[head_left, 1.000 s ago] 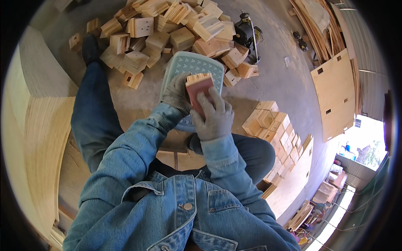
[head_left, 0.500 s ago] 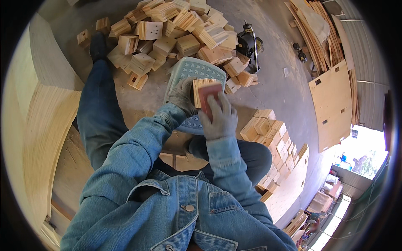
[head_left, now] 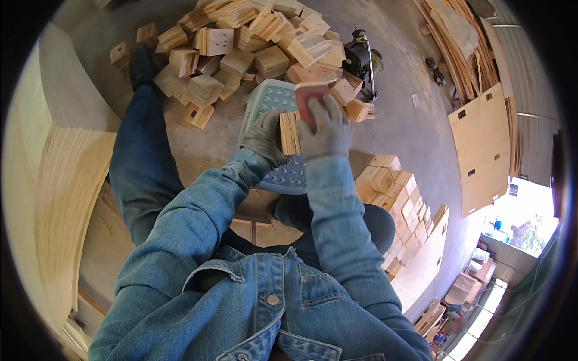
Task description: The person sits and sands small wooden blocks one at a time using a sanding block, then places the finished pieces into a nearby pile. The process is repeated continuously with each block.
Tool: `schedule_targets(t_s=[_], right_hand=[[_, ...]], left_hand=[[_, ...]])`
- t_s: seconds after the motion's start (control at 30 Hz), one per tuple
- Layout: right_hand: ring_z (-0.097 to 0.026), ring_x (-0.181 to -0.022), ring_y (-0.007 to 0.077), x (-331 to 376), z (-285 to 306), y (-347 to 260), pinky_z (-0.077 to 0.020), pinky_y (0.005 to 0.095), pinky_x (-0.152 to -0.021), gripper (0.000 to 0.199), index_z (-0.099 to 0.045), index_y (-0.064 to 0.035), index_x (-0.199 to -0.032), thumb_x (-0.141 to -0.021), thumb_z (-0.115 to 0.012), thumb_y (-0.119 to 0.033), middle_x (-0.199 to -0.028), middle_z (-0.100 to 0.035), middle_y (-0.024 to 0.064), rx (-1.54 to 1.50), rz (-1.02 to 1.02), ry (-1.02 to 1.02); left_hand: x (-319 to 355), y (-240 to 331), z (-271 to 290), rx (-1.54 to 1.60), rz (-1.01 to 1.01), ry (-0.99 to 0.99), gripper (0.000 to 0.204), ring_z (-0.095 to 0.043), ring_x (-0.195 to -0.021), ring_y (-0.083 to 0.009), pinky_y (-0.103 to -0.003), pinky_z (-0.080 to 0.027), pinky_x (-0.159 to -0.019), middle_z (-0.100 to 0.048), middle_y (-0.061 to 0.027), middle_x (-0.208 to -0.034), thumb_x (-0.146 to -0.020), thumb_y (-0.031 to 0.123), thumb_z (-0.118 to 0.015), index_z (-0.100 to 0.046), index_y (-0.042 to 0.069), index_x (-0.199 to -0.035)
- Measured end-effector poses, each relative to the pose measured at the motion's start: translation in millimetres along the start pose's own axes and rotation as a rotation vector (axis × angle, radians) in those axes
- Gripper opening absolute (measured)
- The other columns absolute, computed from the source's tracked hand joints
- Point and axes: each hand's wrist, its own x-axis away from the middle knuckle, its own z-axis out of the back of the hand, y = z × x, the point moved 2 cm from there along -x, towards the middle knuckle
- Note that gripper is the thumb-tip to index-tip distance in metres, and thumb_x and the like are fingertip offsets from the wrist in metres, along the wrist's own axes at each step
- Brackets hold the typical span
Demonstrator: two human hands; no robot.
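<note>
My left hand [head_left: 264, 141], in a grey work glove, grips a small layered plywood block [head_left: 291, 133] above a pale blue-green plastic stool [head_left: 283, 178] with a raised pattern. In my right hand [head_left: 328, 131], gloved too, is a flat reddish sanding block [head_left: 310, 96], tilted and held at the far right side of the plywood block. Whether the sanding face touches the wood cannot be made out. The palm side of my right hand is hidden.
Beyond the stool lies a loose heap of wooden blocks [head_left: 238, 63], with a black power tool [head_left: 363, 60] to its right. Neatly stacked blocks [head_left: 400, 201] stand by my right knee. A tall plywood stack [head_left: 75, 174] rises at left; sheets and panels [head_left: 481, 147] lean at right.
My right hand has moved the sanding block away from me and slightly right, off the top of the plywood block, uncovering its layered face. My left hand stays nearly in place.
</note>
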Motion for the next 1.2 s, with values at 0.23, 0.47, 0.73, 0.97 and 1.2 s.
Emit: schedule_targets(t_s=[0.23,0.47,0.73,0.97,1.2], right_hand=[[-0.059,-0.125,0.0461,-7.4,-6.5,23.0,-0.0488,0.0529,-0.106,0.060,-0.065,-0.0228,-0.139,-0.083,-0.080,-0.038,-0.155,-0.052,0.0129,-0.042,-0.032,0.002],[-0.057,-0.127,0.0455,111.0,26.0,21.8,-0.0477,0.0556,-0.103,0.064,-0.065,-0.0217,-0.138,-0.078,-0.084,-0.033,-0.153,-0.053,0.0162,-0.099,-0.019,-0.001],[-0.060,-0.124,0.0411,81.3,14.2,15.2,-0.0491,0.0540,-0.103,0.062,-0.067,-0.0213,-0.136,-0.077,-0.083,-0.030,-0.152,-0.054,0.0155,-0.043,0.007,0.066],[-0.059,-0.125,0.0434,-31.5,-7.3,8.5,-0.0500,0.0524,-0.104,0.061,-0.064,-0.0251,-0.141,-0.084,-0.078,-0.041,-0.155,-0.052,0.0123,0.063,-0.045,-0.057],[-0.057,-0.131,0.0429,27.5,2.9,13.8,-0.0469,0.0513,-0.109,0.065,-0.063,-0.0216,-0.142,-0.082,-0.081,-0.036,-0.156,-0.051,0.0153,0.008,-0.034,-0.027]], left_hand=[[1.0,-9.4,-6.9,-0.002,-0.021,0.007,0.105,-0.057,-0.121,-0.0391,-0.048,-0.047,-0.108,-0.056,-0.0182,-0.131,-0.057,0.039,-0.097,-0.045,0.010,-0.143],[-0.4,-6.0,-2.6,0.029,-0.008,-0.009,0.099,-0.058,-0.121,-0.0390,-0.048,-0.048,-0.108,-0.057,-0.0180,-0.129,-0.060,0.040,-0.094,-0.046,0.009,-0.141],[-2.6,-1.8,0.4,0.061,-0.032,-0.001,0.103,-0.057,-0.122,-0.0387,-0.048,-0.048,-0.107,-0.057,-0.0176,-0.131,-0.058,0.041,-0.096,-0.045,0.010,-0.142],[1.2,-10.0,-2.3,0.036,-0.010,-0.024,0.109,-0.057,-0.121,-0.0394,-0.048,-0.048,-0.108,-0.054,-0.0175,-0.133,-0.055,0.040,-0.097,-0.043,0.011,-0.145],[-0.3,-1.6,6.2,-0.010,0.008,-0.078,0.107,-0.057,-0.121,-0.0396,-0.049,-0.048,-0.107,-0.055,-0.0184,-0.132,-0.058,0.042,-0.096,-0.043,0.011,-0.145]])
